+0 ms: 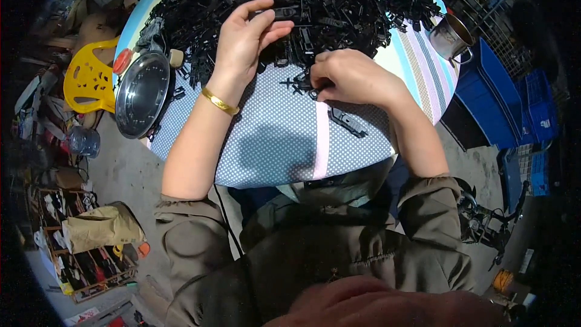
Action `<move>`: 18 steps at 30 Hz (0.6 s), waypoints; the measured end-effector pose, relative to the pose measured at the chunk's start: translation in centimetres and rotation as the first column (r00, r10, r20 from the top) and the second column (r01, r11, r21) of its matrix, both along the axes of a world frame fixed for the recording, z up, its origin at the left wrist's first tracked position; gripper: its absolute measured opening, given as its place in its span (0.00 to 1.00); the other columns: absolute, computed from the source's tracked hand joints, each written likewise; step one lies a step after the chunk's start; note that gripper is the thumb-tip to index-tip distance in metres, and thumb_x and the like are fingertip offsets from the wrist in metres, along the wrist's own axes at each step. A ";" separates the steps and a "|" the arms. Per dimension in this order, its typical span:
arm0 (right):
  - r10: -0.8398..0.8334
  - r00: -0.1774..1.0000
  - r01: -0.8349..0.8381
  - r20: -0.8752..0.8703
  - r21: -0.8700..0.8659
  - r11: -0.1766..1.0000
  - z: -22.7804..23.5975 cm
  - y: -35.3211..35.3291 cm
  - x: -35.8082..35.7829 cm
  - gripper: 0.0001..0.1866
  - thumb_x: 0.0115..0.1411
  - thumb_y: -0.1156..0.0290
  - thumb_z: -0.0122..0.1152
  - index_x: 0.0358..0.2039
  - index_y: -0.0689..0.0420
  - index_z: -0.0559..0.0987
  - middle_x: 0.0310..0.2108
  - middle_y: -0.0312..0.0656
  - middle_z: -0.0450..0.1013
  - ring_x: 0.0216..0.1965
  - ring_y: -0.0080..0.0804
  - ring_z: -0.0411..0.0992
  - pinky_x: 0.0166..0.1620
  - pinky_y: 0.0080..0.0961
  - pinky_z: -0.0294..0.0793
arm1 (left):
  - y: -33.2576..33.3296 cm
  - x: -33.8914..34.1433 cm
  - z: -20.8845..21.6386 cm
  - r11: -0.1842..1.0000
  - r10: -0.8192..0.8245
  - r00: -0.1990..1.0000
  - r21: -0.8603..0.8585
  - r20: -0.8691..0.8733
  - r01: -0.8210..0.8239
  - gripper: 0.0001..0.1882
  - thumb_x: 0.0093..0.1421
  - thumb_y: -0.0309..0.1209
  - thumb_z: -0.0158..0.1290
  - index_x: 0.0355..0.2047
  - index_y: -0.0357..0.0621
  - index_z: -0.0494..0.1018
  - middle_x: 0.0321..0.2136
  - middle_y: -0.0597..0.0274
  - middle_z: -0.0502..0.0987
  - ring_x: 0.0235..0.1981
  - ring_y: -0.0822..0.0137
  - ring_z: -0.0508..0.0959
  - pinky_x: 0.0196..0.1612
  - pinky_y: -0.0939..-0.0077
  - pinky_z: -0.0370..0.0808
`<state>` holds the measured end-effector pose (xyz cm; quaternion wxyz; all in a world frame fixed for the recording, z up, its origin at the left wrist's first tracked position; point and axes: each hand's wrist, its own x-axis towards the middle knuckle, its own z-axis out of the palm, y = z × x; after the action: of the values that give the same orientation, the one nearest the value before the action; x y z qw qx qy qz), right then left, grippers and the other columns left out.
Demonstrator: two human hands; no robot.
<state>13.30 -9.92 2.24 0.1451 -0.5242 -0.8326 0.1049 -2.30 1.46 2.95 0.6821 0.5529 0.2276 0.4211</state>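
A heap of small black plastic parts [339, 6] covers the far half of the cloth-covered table. My left hand [242, 36], with a gold bangle on its wrist, hovers at the heap's near edge; its fingers are apart and I see nothing held in them. The fingers of my right hand [357, 79] are curled down around a black plastic part [296, 85], whose thin prongs stick out to the left. Part of that piece is hidden under the fingers. One long black plastic piece [348, 122] lies on the cloth just nearer than my right hand.
At the table's left edge sits a shiny metal bowl [143, 94], with a red lid [123, 60] beside it. A metal mug [451, 37] stands at the right edge. Beyond are a yellow plastic chair [91, 79], blue crates [490, 103] and a shoe rack [91, 248].
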 end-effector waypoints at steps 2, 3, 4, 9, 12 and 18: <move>-0.033 0.999 0.033 0.012 0.012 0.999 -0.1 -0.1 0.0 0.10 0.36 0.69 0.64 0.18 0.61 0.74 0.22 0.44 0.70 0.29 0.42 0.70 0.33 0.34 0.69 | -0.2 0.2 -0.2 0.998 -0.019 1.000 -0.061 0.012 0.020 0.14 0.59 0.23 0.42 0.45 0.29 0.61 0.31 0.48 0.73 0.33 0.61 0.78 0.36 0.78 0.78; -0.032 0.999 0.032 0.015 0.019 0.999 -0.1 0.0 0.2 0.10 0.36 0.69 0.64 0.18 0.61 0.74 0.22 0.44 0.70 0.29 0.42 0.70 0.33 0.34 0.69 | -0.4 0.2 -0.4 0.995 -0.051 0.998 -0.087 0.034 0.054 0.15 0.59 0.24 0.40 0.45 0.28 0.60 0.34 0.45 0.72 0.35 0.58 0.77 0.38 0.75 0.77; -0.003 1.000 0.004 -0.031 0.020 1.000 -0.1 0.1 0.4 0.11 0.37 0.70 0.64 0.19 0.61 0.73 0.22 0.43 0.69 0.27 0.41 0.69 0.31 0.32 0.68 | -0.5 0.3 -0.7 0.987 -0.075 0.994 -0.135 0.075 0.084 0.15 0.60 0.24 0.39 0.46 0.27 0.59 0.35 0.45 0.71 0.37 0.56 0.76 0.39 0.74 0.77; -0.100 0.866 0.143 -0.490 0.050 0.988 1.1 0.4 1.3 0.09 0.44 0.74 0.63 0.25 0.61 0.72 0.19 0.34 0.67 0.23 0.19 0.66 0.26 0.17 0.65 | -0.8 0.7 -1.1 0.971 -0.128 0.982 -0.187 0.137 0.152 0.17 0.61 0.25 0.36 0.48 0.26 0.57 0.38 0.43 0.68 0.40 0.53 0.75 0.43 0.70 0.75; -0.129 0.742 0.263 -0.658 0.109 0.959 0.8 1.2 2.1 0.11 0.50 0.72 0.60 0.34 0.59 0.72 0.27 0.33 0.70 0.26 0.16 0.68 0.26 0.13 0.67 | -1.8 1.2 -1.0 0.975 -0.173 0.982 -0.132 0.070 0.181 0.17 0.62 0.26 0.35 0.50 0.29 0.57 0.41 0.43 0.69 0.43 0.57 0.73 0.47 0.72 0.73; -0.272 0.452 0.406 -0.850 -0.076 0.911 0.1 2.0 1.1 0.11 0.52 0.71 0.60 0.33 0.63 0.73 0.25 0.37 0.72 0.24 0.19 0.71 0.28 0.16 0.72 | -2.7 1.6 -1.8 0.960 -0.256 0.966 -0.105 0.040 0.259 0.18 0.62 0.26 0.37 0.51 0.32 0.57 0.41 0.49 0.69 0.41 0.63 0.74 0.48 0.72 0.72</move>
<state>14.38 -7.88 2.37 0.5835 -0.5506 -0.5392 0.2561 -0.69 -1.29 1.19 0.7631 0.5343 0.1675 0.3227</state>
